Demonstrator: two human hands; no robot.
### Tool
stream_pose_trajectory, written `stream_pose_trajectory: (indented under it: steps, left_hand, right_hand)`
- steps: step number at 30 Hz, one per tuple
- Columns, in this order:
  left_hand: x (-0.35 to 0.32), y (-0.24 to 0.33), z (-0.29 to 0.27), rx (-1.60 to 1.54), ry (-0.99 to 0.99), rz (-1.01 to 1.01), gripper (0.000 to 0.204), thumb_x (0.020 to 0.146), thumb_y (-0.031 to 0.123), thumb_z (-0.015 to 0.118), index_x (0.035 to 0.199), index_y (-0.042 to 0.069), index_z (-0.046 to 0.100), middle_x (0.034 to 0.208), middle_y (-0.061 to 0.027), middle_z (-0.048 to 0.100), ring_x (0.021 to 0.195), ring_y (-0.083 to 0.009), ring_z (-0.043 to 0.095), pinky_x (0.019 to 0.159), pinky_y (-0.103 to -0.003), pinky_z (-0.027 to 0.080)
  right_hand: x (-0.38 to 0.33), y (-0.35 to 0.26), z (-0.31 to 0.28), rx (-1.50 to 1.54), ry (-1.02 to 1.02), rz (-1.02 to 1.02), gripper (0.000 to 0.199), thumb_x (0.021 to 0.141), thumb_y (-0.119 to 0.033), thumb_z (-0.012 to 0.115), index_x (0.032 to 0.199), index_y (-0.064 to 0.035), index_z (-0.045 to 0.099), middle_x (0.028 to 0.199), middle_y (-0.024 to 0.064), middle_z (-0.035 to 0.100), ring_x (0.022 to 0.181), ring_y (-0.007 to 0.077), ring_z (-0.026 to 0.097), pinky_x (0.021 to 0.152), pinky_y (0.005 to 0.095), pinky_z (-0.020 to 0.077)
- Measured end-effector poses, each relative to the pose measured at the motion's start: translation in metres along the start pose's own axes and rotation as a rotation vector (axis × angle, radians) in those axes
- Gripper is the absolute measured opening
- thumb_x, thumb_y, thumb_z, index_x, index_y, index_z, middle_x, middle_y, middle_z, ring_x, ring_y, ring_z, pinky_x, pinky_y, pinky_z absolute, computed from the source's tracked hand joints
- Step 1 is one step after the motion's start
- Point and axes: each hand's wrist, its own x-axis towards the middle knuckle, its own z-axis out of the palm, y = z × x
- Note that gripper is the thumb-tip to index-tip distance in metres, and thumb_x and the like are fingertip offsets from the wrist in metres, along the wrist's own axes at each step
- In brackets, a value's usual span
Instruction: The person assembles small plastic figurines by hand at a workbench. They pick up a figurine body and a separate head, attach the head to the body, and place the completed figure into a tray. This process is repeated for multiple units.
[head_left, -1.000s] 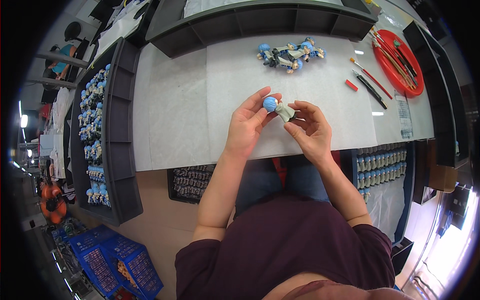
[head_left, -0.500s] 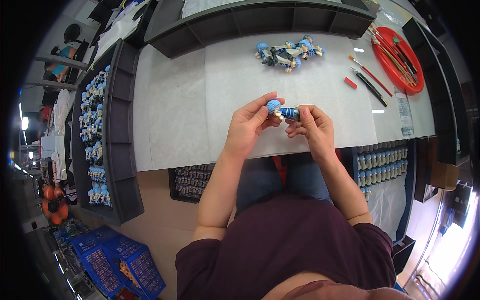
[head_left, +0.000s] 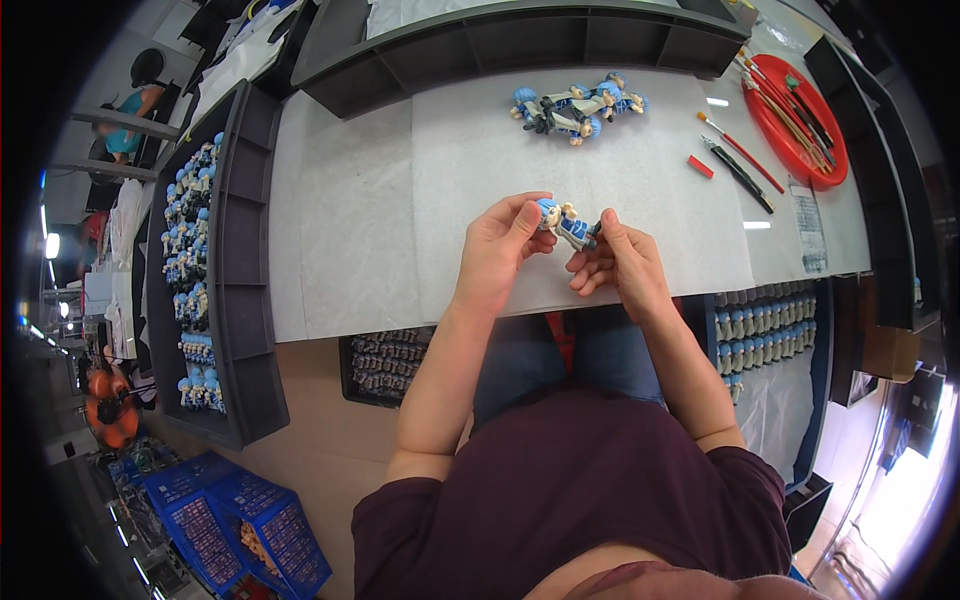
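Between my hands, just above the paper-covered table (head_left: 350, 240), lies a small blue-haired figurine (head_left: 572, 228) held sideways. My left hand (head_left: 503, 240) pinches its head between thumb and fingers. At the other end, my right hand (head_left: 627, 258) grips the dark feet with thumb and fingertips. The figurine's blue and pale clothing faces up, while part of its head is hidden by my left fingers. Farther back on the paper sits a loose pile of similar figurines (head_left: 578, 108).
A red tray (head_left: 835, 165) of brushes stands at the right, with a red-handled brush (head_left: 742, 153), a black pen-like tool (head_left: 740, 175) and a red cap (head_left: 700, 166) beside it. Grey crates (head_left: 240, 270) of figurines flank the left; another crate (head_left: 520, 45) borders the back. Blue baskets (head_left: 240, 510) stand lower left.
The figurine has been rolled about its length, so a different side now faces up. My right fingers have shifted slightly at its feet; the pile has not moved.
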Motion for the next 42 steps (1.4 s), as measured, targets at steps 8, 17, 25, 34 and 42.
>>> stream_pose_trajectory:
  steps: [8, 17, 25, 34, 42]
  left_hand:
    - [-0.003, 0.000, 0.003, 0.074, 0.049, 0.050, 0.028, 0.087, 0.023, 0.060, 0.104, 0.001, 0.058, 0.086, -0.0047, 0.062, 0.072, -0.0103, 0.057, 0.066, -0.024, 0.048]
    - [0.005, -0.021, 0.025, 0.077, -0.079, 0.107, 0.019, 0.088, 0.019, 0.059, 0.094, 0.001, 0.055, 0.086, -0.0065, 0.060, 0.072, -0.0114, 0.057, 0.067, -0.025, 0.048]
    - [-0.004, -0.051, 0.045, 0.696, -0.001, 0.343, 0.017, 0.091, 0.013, 0.052, 0.098, -0.002, 0.057, 0.093, -0.0076, 0.060, 0.073, -0.0116, 0.054, 0.068, -0.023, 0.046]
    - [-0.006, -0.056, 0.052, 0.834, 0.027, 0.390, 0.018, 0.091, 0.014, 0.053, 0.099, -0.001, 0.059, 0.094, -0.0049, 0.062, 0.071, -0.0076, 0.051, 0.068, -0.020, 0.044]
    - [-0.004, -0.057, 0.057, 0.875, 0.045, 0.377, 0.021, 0.090, 0.018, 0.054, 0.098, -0.001, 0.058, 0.094, -0.0057, 0.060, 0.073, -0.0109, 0.052, 0.068, -0.023, 0.044]
  right_hand:
    - [-0.005, 0.005, -0.003, -0.279, 0.108, -0.456, 0.029, 0.087, -0.019, 0.059, 0.105, 0.0032, 0.055, 0.098, 0.0133, 0.059, 0.078, 0.0167, 0.061, 0.064, 0.0276, 0.0523]
    - [-0.022, 0.006, -0.032, -0.420, 0.208, -0.797, 0.026, 0.075, -0.001, 0.067, 0.099, 0.0017, 0.058, 0.100, 0.0115, 0.058, 0.076, 0.0172, 0.060, 0.069, 0.0267, 0.0511]
    - [-0.090, -0.004, -0.175, -0.320, 0.909, -0.862, 0.021, 0.085, -0.005, 0.058, 0.106, -0.0012, 0.056, 0.092, 0.0072, 0.059, 0.082, 0.0130, 0.058, 0.068, 0.0241, 0.0487]
    - [-0.236, 0.116, -0.325, -0.654, 1.485, -0.068, 0.026, 0.082, -0.024, 0.062, 0.097, -0.0025, 0.066, 0.085, 0.0112, 0.066, 0.074, 0.0149, 0.062, 0.071, 0.0270, 0.0477]
    - [-0.241, 0.190, -0.287, -0.770, 1.484, -0.004, 0.023, 0.080, -0.020, 0.062, 0.093, -0.0014, 0.064, 0.081, 0.0132, 0.062, 0.073, 0.0239, 0.061, 0.068, 0.0331, 0.0481]
